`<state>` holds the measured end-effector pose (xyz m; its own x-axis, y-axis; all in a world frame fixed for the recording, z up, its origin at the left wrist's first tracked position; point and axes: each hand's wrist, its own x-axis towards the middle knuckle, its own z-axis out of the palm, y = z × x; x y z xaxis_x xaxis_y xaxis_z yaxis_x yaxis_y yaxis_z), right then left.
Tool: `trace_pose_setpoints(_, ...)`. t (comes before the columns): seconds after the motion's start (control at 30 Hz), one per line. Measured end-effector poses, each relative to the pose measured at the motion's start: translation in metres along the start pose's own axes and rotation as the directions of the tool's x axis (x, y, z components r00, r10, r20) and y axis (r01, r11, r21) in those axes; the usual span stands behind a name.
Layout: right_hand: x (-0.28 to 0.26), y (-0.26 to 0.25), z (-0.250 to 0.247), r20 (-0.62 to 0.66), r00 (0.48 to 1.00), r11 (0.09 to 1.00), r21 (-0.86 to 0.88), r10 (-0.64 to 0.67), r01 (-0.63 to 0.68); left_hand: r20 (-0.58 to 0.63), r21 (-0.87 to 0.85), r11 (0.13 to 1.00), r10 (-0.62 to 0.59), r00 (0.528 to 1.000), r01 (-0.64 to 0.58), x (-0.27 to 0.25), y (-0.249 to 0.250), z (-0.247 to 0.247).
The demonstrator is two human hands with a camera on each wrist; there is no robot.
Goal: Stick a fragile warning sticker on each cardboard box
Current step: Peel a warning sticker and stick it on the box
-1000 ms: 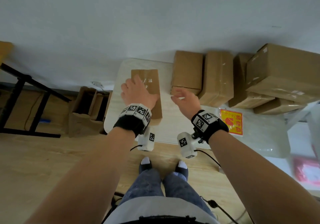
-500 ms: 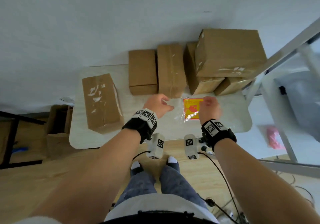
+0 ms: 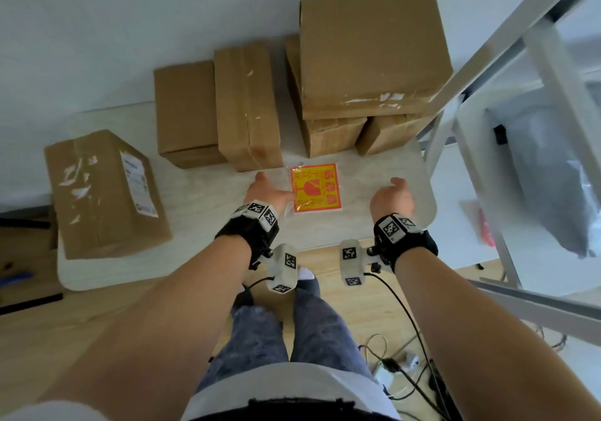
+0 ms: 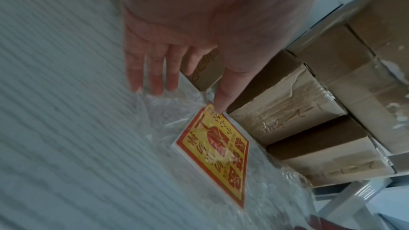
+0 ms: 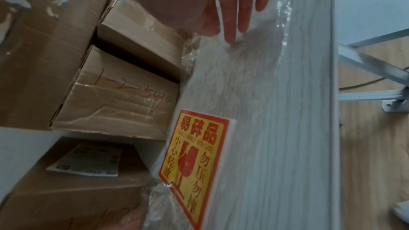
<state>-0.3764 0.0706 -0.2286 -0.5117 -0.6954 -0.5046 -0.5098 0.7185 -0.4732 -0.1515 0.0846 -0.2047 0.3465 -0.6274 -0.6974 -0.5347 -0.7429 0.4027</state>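
Right hand (image 3: 392, 197) moved off sticker stack (image 3: 316, 188) since half second ago; fingers now straight, flat on bench (image 3: 195, 199). Left hand (image 3: 268, 192) spread, fingertip on stack's corner beside boxes (image 3: 248, 105). Steady wrapper, peel single sticker by corner.

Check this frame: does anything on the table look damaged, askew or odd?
The lone cardboard box at the table's left lies askew to the neat row and shows torn white label scraps on top. The big box on the right stack also has ragged label remnants. The sticker pack lies flat in crinkled clear wrap.
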Motion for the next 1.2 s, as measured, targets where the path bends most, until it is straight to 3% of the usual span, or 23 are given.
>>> trace_pose_setpoints(0.17,0.005,0.001,0.003,0.065,0.994,0.957,0.284,-0.082,0.061,-0.054,0.031,0.999,-0.016,0.998,0.018,0.006,0.007,0.01)
trace_pose_setpoints(0.3,0.009,-0.002,0.013,0.224,0.967,0.926,0.375,-0.121,0.029,-0.04,0.027,0.999,-0.03,0.999,0.031,0.006,0.011,0.014)
trace_pose_setpoints(0.4,0.008,-0.009,0.016,0.354,0.926,0.943,0.331,-0.128,0.004,-0.033,0.035,0.998,-0.045,0.998,0.046,0.006,0.013,0.017)
trace_pose_setpoints(0.6,0.007,-0.022,0.028,0.402,0.908,0.992,0.08,-0.117,0.092,-0.024,0.101,0.993,-0.052,0.998,0.054,0.004,0.019,0.022)
trace_pose_setpoints(0.97,-0.003,-0.028,0.04,0.305,0.921,0.969,0.041,-0.243,0.242,0.02,0.021,0.999,-0.037,0.999,0.036,0.012,0.02,0.026)
trace_pose_setpoints(1.07,-0.008,-0.026,0.038,0.247,0.927,0.958,0.016,-0.281,0.286,0.021,-0.042,0.999,-0.005,1.0,0.006,0.016,0.017,0.028)
trace_pose_setpoints(1.2,-0.008,-0.018,0.035,0.291,0.931,0.974,0.029,-0.223,0.224,0.082,-0.318,0.947,-0.013,0.997,0.038,0.015,0.009,0.026)
